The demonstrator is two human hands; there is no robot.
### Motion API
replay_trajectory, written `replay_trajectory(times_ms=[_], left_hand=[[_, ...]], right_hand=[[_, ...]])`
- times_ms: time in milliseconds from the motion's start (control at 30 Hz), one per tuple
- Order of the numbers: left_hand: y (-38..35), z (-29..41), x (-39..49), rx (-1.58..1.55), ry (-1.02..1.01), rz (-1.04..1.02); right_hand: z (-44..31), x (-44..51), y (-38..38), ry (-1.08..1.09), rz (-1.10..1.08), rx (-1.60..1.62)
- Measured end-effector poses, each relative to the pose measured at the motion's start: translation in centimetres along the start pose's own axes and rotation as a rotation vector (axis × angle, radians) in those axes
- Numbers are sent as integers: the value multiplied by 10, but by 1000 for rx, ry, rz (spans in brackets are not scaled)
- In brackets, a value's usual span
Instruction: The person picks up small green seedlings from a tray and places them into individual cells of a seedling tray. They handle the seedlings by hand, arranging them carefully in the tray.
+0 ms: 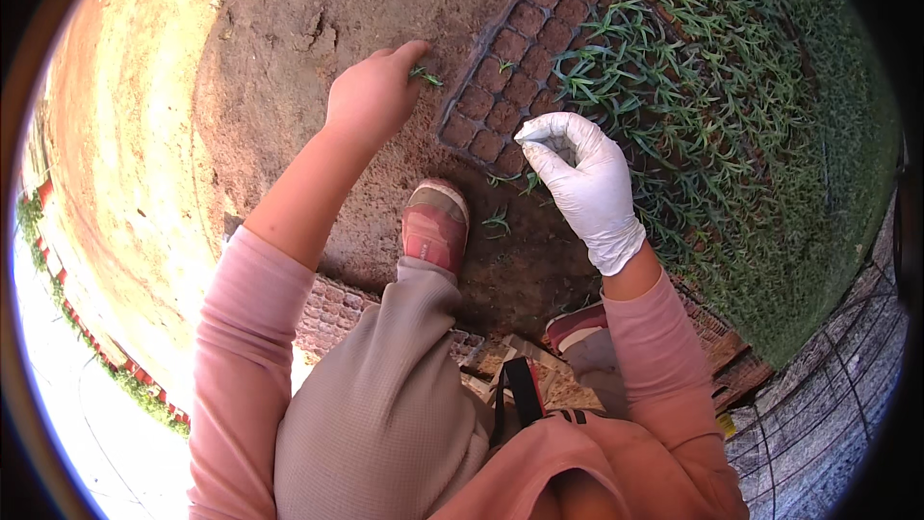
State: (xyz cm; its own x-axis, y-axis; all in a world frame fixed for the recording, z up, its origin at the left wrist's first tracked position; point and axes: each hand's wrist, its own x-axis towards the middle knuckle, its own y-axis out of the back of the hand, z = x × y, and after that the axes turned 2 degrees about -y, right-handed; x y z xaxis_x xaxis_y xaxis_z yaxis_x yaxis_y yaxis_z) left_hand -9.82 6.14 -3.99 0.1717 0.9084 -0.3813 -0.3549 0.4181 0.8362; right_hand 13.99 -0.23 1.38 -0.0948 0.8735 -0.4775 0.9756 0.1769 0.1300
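Observation:
My bare left hand (379, 90) is over the soil left of a black seedling tray. Small green plantlets (426, 76) show beside its fingers, apparently held in the partly hidden grip. The white-gloved right hand (581, 170) hangs above the tray's near right edge, thumb and forefinger tips pinched together; whether something small is between them cannot be made out. The seedling tray (468, 79) has square cells filled with brown soil. One small seedling (504, 65) stands in a cell on its left side. Loose plantlets (498, 222) lie on the ground below the tray.
Dense rows of green seedlings (722, 87) spread to the right of the tray. My shoe (436, 224) rests on the soil just below the tray, and the other shoe (577, 325) is further right. More cell trays (336, 314) lie near my legs. Bare soil (281, 50) extends to the left.

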Motion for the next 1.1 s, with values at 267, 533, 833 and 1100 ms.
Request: replay_trajectory(times_ms=[267,533,833,1100], left_hand=[[5,11,-25,-861,207,-270],[12,56,-65,-1439,294,-475],[0,60,-78,-1533,438,-751],[0,54,-76,-1451,454,-738]], right_hand=[[-5,-5,-8,343,122,-49],[-5,-8,-23,134,58,85],[-1,-24,-10,-65,-119,515],[2,3,31,60,191,-15]])
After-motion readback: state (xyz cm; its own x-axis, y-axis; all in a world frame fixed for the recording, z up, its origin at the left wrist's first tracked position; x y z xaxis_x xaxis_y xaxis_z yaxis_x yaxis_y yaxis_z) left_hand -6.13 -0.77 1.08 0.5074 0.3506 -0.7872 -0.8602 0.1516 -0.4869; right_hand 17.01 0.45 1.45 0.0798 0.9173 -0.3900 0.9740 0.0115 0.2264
